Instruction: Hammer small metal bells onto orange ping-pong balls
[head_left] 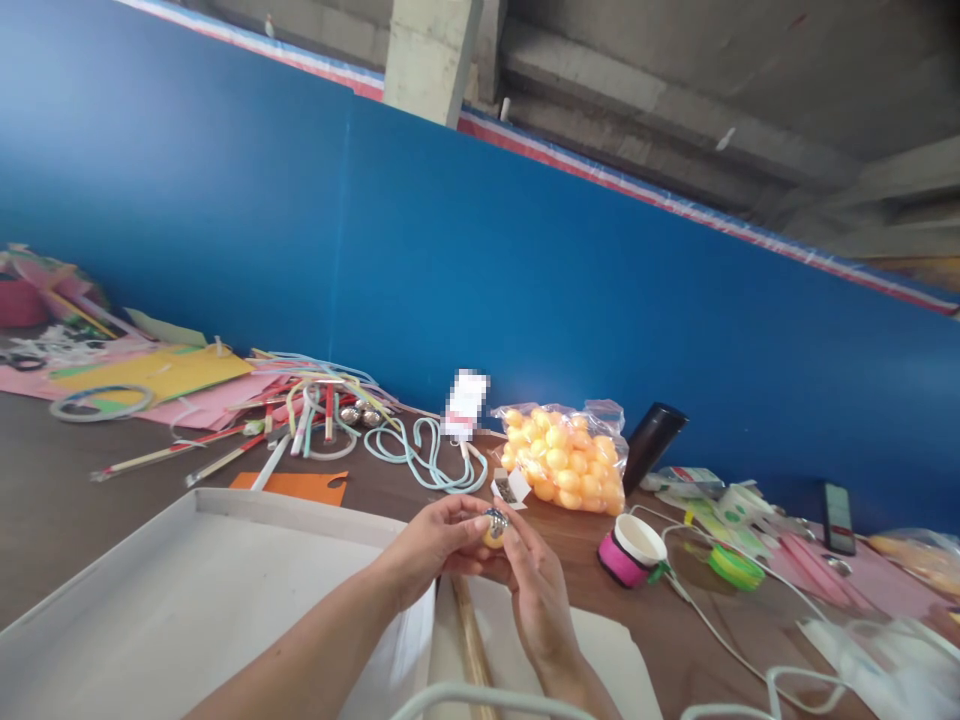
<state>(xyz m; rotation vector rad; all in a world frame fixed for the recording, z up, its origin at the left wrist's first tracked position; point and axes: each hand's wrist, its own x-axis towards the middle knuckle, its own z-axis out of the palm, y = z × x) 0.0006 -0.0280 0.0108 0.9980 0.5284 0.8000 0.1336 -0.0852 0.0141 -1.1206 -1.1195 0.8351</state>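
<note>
In front of me my left hand (442, 540) and my right hand (538, 590) meet, fingers closed around a small shiny silver ball (496, 520). Its underside looks yellow-orange; I cannot tell whether that is a second piece or a reflection. Thumbs and fingertips of both hands touch it, and fingers hide part of it. Just beyond the hands stands a small open white box (512, 487) with small dark bits in it. Behind that lies a clear bag of orange balls (562, 455). Several similar silver balls (361, 413) sit further left.
A white tray (300, 508) lies at left, beside a wooden stick (471, 640) on pale card. Light-blue cord (427, 455), coloured paper (165, 375), a black cylinder (654, 445), a pink-and-white tape roll (631, 552), white cable and a phone (838, 518) surround the hands. A blue partition (525, 270) stands behind.
</note>
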